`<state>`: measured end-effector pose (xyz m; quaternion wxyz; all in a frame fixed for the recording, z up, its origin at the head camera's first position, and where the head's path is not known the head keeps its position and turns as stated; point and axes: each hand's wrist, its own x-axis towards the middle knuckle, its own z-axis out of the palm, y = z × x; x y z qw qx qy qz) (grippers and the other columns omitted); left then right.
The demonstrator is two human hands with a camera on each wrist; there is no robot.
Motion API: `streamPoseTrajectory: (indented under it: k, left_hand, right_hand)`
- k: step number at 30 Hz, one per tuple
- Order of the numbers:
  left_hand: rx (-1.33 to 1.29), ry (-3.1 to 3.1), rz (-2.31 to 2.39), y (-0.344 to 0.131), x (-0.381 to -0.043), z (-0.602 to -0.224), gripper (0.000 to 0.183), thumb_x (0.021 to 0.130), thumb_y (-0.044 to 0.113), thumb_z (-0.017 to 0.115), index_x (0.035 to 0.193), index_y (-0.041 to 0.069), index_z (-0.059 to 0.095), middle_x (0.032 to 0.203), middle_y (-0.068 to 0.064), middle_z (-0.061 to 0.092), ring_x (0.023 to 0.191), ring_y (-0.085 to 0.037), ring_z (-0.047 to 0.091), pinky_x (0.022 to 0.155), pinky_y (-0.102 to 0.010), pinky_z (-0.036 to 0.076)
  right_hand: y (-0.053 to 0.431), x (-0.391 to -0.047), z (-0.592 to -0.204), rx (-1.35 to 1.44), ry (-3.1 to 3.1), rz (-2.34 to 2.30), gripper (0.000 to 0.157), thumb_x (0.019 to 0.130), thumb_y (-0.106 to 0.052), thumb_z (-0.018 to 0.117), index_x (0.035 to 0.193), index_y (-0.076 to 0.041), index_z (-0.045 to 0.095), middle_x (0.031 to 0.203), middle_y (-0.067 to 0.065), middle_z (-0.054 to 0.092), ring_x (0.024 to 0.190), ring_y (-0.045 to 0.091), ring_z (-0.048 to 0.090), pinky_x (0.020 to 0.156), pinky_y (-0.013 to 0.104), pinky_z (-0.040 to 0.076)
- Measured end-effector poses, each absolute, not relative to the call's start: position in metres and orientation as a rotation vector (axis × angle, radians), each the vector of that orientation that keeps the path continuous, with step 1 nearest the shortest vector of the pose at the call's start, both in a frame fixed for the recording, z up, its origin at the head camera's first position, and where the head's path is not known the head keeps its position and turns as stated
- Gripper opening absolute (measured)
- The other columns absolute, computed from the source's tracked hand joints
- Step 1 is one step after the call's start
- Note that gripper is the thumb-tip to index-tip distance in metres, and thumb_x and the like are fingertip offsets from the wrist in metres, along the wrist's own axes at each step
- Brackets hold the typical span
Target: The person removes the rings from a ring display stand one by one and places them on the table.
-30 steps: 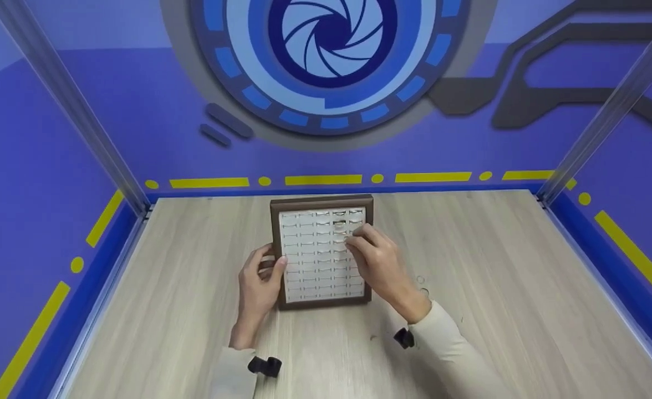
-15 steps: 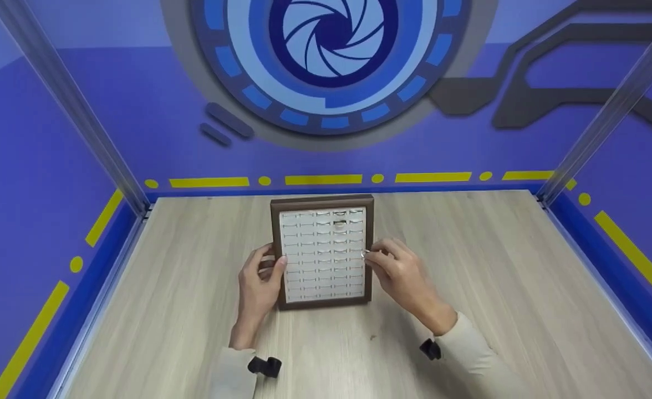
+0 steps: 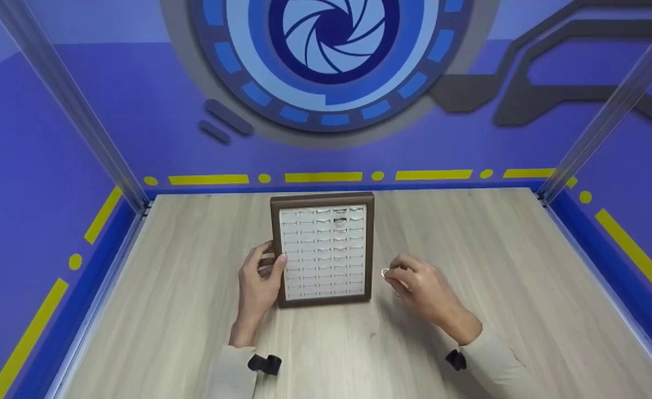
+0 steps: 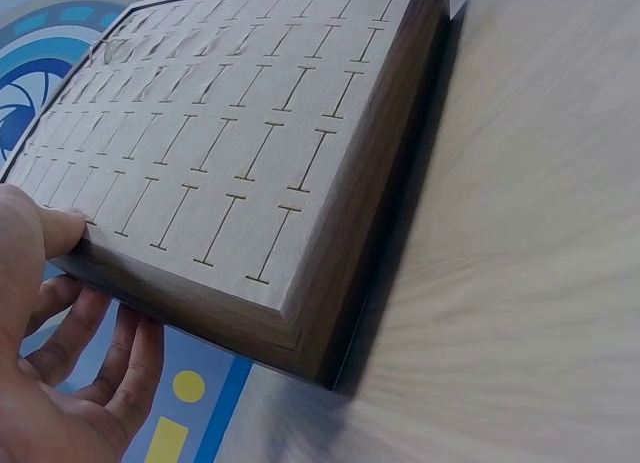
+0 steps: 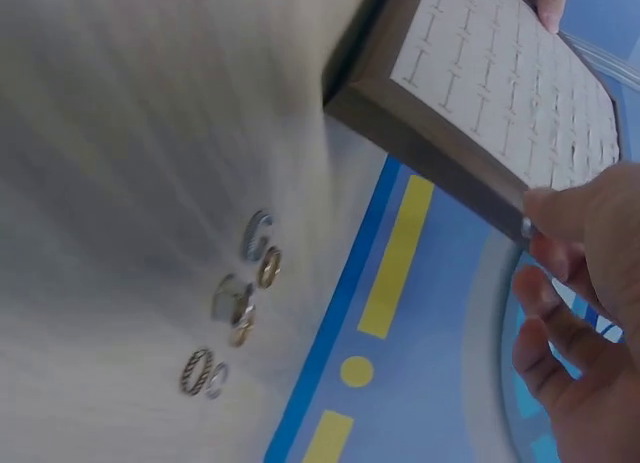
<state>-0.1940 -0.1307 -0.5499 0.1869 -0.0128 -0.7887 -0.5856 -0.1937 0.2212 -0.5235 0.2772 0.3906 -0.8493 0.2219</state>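
One brown-framed ring display (image 3: 326, 201) stands on the table (image 3: 182, 266) in my head view, its white panel (image 3: 308, 277) facing the person. The left hand (image 3: 259, 285) grips the display's left edge. Just beyond the right edge, apart from it, the right hand (image 3: 426, 285) pinches a small silvery ring (image 3: 385, 272) at its fingertips. Several mounted rings (image 3: 340, 221) sit toward the panel's upper right.

Through the left wrist camera I get the I-shaped slits (image 4: 274, 245) up close; the thumb lies on the panel's edge, the other fingers behind the frame.

On my right wrist feed, thumb and forefinger meet and mostly cover the pinched ring, overlapping the display's corner from this angle. At least six loose rings (image 5: 222, 299) lie close together on the table, some silvery, some gold-toned, one a dark patterned band (image 5: 186, 373).
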Motion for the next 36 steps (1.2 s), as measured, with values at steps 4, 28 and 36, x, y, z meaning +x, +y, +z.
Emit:
streamPoseTrajectory:
  k: [4,28,36]
  left_hand:
    - [-0.036,-2.217,-1.649,-0.13,-0.193,-0.549,0.038,0.103,0.016,0.074,0.139,0.006,0.066,0.124,-0.011,0.069,0.103,-0.024,0.073,0.09,-0.038,0.063]
    - [-0.026,-2.214,-1.649,-0.13,-0.194,-0.551,0.038,0.103,0.017,0.073,0.139,0.005,0.065,0.124,-0.011,0.069,0.103,-0.024,0.073,0.09,-0.037,0.064]
    - [-0.015,-2.237,-1.667,-0.13,-0.193,-0.55,0.041,0.104,0.02,0.072,0.143,0.007,0.064,0.124,-0.009,0.068,0.106,-0.023,0.072,0.092,-0.037,0.063]
  right_hand:
    - [0.232,-0.19,-0.533,1.106,-2.345,0.564,0.019,0.08,0.005,0.09,0.084,-0.01,0.079,0.093,-0.001,0.069,0.085,0.013,0.068,0.068,0.029,0.061]
    - [0.257,-0.175,-0.563,1.07,-2.593,0.532,0.012,0.085,-0.006,0.09,0.084,-0.016,0.083,0.092,-0.007,0.068,0.085,0.009,0.067,0.076,0.031,0.063]
    - [0.261,-0.173,-0.569,1.039,-2.633,0.552,0.014,0.084,-0.004,0.09,0.087,-0.016,0.083,0.094,-0.006,0.069,0.086,0.008,0.068,0.074,0.03,0.063]
